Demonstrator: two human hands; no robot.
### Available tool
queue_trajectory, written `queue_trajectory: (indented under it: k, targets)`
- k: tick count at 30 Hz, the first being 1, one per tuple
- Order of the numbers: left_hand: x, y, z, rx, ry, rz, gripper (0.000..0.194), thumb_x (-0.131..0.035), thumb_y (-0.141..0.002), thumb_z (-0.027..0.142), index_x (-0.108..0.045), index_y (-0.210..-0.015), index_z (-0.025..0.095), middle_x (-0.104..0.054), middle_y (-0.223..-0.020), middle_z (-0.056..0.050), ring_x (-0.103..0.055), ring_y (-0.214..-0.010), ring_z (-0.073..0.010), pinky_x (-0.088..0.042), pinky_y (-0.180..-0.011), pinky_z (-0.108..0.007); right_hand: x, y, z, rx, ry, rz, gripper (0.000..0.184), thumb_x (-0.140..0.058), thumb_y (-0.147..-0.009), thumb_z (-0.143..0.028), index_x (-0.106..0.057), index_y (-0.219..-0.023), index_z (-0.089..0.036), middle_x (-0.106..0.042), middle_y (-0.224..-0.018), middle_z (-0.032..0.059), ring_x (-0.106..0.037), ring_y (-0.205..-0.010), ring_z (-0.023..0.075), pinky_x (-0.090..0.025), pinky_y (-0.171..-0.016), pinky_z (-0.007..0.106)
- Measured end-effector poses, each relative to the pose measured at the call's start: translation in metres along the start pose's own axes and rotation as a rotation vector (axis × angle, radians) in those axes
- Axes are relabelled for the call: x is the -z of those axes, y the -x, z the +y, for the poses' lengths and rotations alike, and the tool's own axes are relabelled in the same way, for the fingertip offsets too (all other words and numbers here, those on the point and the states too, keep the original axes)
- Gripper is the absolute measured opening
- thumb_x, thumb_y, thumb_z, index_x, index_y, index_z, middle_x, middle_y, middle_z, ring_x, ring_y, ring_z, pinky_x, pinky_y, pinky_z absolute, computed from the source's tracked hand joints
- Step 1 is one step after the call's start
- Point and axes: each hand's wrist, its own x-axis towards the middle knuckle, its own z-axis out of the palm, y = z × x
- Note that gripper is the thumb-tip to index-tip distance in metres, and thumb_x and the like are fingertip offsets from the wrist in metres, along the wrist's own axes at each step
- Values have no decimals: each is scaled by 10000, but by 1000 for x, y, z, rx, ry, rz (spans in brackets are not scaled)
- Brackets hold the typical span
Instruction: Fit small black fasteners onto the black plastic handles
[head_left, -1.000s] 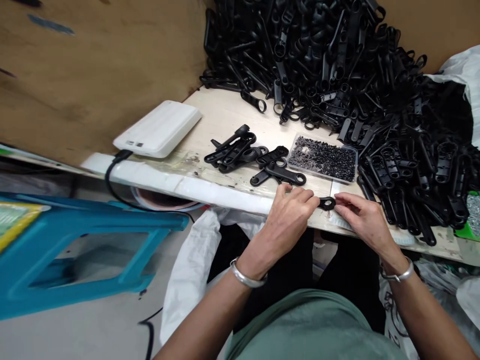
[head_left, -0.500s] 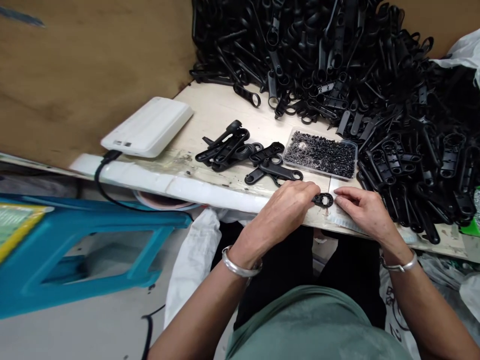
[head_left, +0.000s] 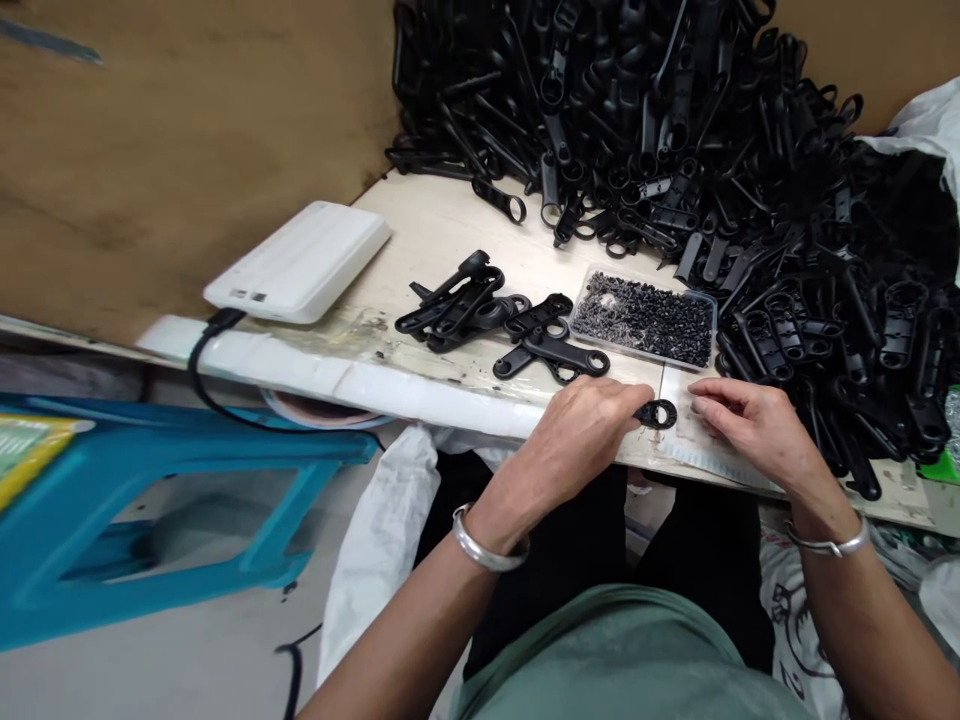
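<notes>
My left hand (head_left: 577, 435) is closed around a black plastic handle piece (head_left: 658, 413) at the table's front edge; only the piece's ring end sticks out past my fingers. Just to the right, my right hand (head_left: 750, 425) rests on the table with its fingertips pinched together a short way from that ring; what they hold, if anything, is too small to make out. Behind my hands stands a clear shallow tray of small black screws (head_left: 645, 317). A few loose black handle pieces (head_left: 559, 352) lie left of the tray.
A huge heap of the same black pieces (head_left: 712, 130) fills the back and right of the table. A white power bank (head_left: 300, 262) with a black cable lies at the left. A blue plastic stool (head_left: 172, 500) stands on the floor. A white bag (head_left: 382, 530) hangs under the table edge.
Both hands stay at the same spot on the table edge. My right fingertips have drawn slightly away from the ring end. The view has shifted a little.
</notes>
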Motion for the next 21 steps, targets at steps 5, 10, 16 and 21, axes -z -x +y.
queue_trajectory:
  k: [5,10,16,21]
  targets:
    - [1,-4,4,-55,-18,-13,185,-528,-879,83,-615,-1013,177,-695,-886,-55,-657,-886,-199,-480,-822,-330,20,-20,-10,79,274,88,231,-524,-902,-268,-738,-974,-220,-748,-984,48,-686,-879,222,-502,-813,328]
    - [13,-8,-3,-20,-31,53,118,-553,-898,159,-641,-976,168,-694,-931,-79,-634,-888,-215,-477,-812,-341,20,-52,-23,89,605,-57,239,-491,-910,-216,-726,-955,-219,-721,-993,72,-657,-918,239,-465,-744,318]
    - [46,-25,-19,137,-200,78,228,-470,-903,129,-692,-861,158,-687,-813,-92,-597,-831,-245,-472,-746,-357,10,-75,-25,66,788,-173,187,-526,-889,-255,-703,-920,-202,-701,-966,105,-651,-899,255,-425,-681,306]
    - [63,-54,-25,219,-348,-52,249,-464,-869,101,-702,-822,155,-674,-805,-103,-605,-791,-250,-443,-657,-331,10,-80,-27,54,848,-226,231,-477,-887,-217,-703,-871,-171,-707,-912,146,-664,-852,271,-416,-648,319]
